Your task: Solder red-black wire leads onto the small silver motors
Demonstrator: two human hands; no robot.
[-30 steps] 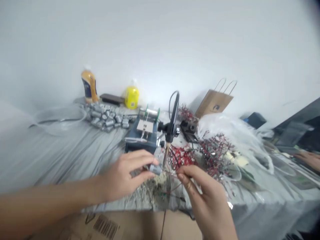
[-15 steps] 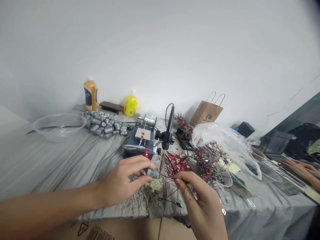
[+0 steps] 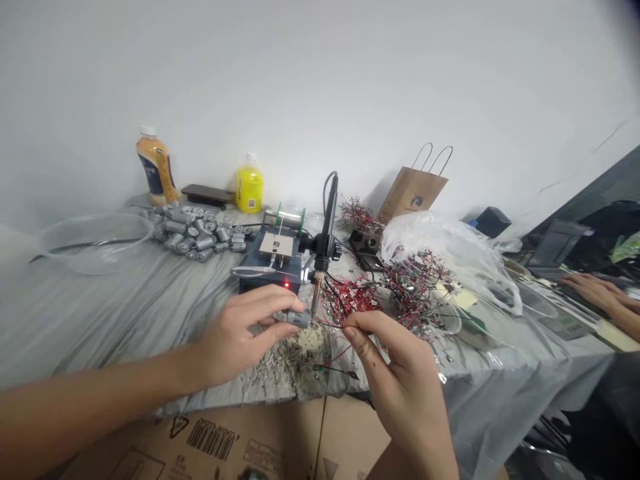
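Between its thumb and fingers, my left hand [image 3: 245, 333] holds a small grey cylindrical motor [image 3: 298, 318] on its side. My right hand [image 3: 395, 373] pinches thin dark and red wires [image 3: 327, 325], whose far ends reach the motor's right end. The tip of a soldering iron [image 3: 317, 293], clamped upright in a black holder, points down at that same end. Whether tip and motor touch is too small to tell. Behind the hands stands a dark blue soldering station [image 3: 255, 272] with a red light and a solder spool [image 3: 290, 219] at its back.
Many grey motors [image 3: 193, 233] are heaped at the left beside a clear bowl [image 3: 95, 247]. Red and black wires [image 3: 353, 297] lie right of the iron. Bottles, a paper bag [image 3: 413, 193] and a plastic bag [image 3: 450, 250] stand behind. Another person's hands [image 3: 595, 290] are far right.
The view has tilted down, so the table stands higher in the picture. The motor and the wire ends now meet close by the iron's tip; both hands keep their hold.
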